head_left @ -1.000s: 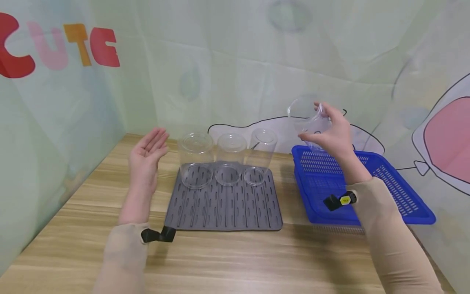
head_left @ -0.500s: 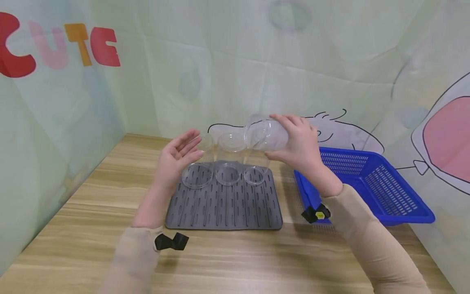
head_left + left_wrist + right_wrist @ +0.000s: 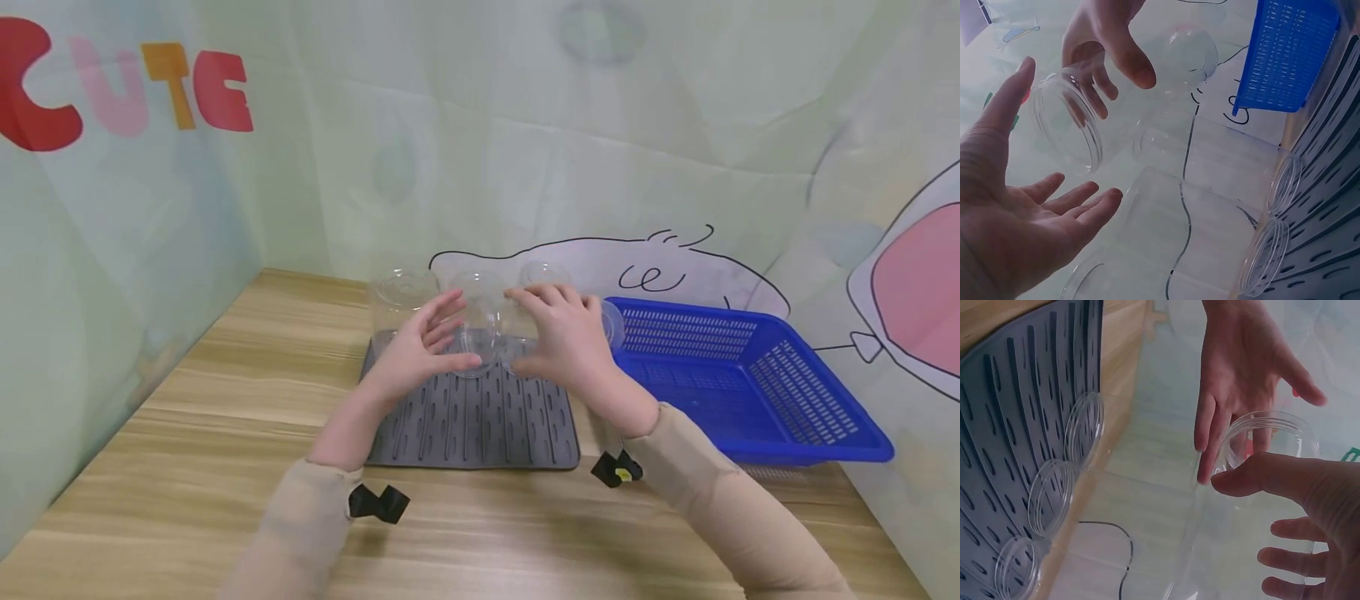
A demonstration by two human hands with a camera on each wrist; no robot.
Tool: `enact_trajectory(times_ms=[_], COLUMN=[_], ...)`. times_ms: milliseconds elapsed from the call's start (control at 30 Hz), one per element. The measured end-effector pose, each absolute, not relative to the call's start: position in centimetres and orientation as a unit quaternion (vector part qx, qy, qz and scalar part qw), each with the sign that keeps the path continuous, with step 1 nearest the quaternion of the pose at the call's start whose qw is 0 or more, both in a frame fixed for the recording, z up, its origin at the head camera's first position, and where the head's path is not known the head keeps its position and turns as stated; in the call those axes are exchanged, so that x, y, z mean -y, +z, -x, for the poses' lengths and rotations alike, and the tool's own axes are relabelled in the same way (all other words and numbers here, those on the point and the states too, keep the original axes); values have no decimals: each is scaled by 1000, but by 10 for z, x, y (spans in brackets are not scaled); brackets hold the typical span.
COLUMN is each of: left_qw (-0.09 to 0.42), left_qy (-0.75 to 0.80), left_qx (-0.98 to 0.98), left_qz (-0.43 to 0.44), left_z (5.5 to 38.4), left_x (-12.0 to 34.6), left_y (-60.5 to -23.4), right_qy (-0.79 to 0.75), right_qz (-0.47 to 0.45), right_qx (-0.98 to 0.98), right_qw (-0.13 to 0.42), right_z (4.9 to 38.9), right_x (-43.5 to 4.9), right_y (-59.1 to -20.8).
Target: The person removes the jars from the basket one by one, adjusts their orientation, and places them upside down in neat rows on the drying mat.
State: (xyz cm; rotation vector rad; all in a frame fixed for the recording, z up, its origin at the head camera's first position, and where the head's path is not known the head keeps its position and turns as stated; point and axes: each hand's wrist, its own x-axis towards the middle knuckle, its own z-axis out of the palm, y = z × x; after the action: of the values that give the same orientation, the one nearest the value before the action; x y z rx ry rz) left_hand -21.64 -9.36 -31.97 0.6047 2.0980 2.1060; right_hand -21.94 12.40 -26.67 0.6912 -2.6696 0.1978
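My right hand [image 3: 566, 337] grips a clear plastic cup [image 3: 1122, 112] round its side, thumb on one side and fingers on the other. The cup lies sideways in the air, its open rim toward my left hand and its base [image 3: 615, 325] poking out to the right. My left hand [image 3: 420, 350] has its fingers spread, palm facing the rim, with fingertips close around it in the left wrist view. Behind the hands, three clear cups stand upside down in a row on a grey ridged mat [image 3: 480, 433]: a left cup [image 3: 397, 296], a middle cup and a right cup [image 3: 545, 273], partly hidden.
A blue perforated plastic basket [image 3: 697, 400] stands right of the mat on the wooden table [image 3: 480, 533]. A printed cloth backdrop [image 3: 487, 167] hangs close behind and along the left side. Small black cameras are strapped at both wrists.
My right hand has brought the cup left and down from above the basket, turning it sideways over the mat. My left hand has moved right, toward the cup's rim.
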Motion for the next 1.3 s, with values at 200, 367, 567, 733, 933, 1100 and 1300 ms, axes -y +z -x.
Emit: enact_trajectory(times_ms=[200,367,567,733,933,1100,1300], left_qw=[70,71,65,64,54,26,-15], left_qy=[677,684,682,684,694,707,738], left_qx=[-706,-702,-708,-705,-696,-687,-652], left_qz=[-196,-184,-175,-177,-177,-165,-173], left_z=[217,216,217,219,222,222,221], left_x=[85,84,87,91,98,105,116], left_y=[-324,-324,-324,-327,-327,-322,-317], right_qy=[45,47,58,70,108,193,382], right_qz=[-249,-250,-253,-250,-275,-315,-289], right_qx=[954,956,953,953,934,880,789], right_qw=[161,148,154,159,198,298,385], right_z=[218,216,216,216,218,219,221], right_x=[-118,-115,-113,-114,-119,-130,-139], right_y=[-274,-277,-282,-286,-287,-290,-300])
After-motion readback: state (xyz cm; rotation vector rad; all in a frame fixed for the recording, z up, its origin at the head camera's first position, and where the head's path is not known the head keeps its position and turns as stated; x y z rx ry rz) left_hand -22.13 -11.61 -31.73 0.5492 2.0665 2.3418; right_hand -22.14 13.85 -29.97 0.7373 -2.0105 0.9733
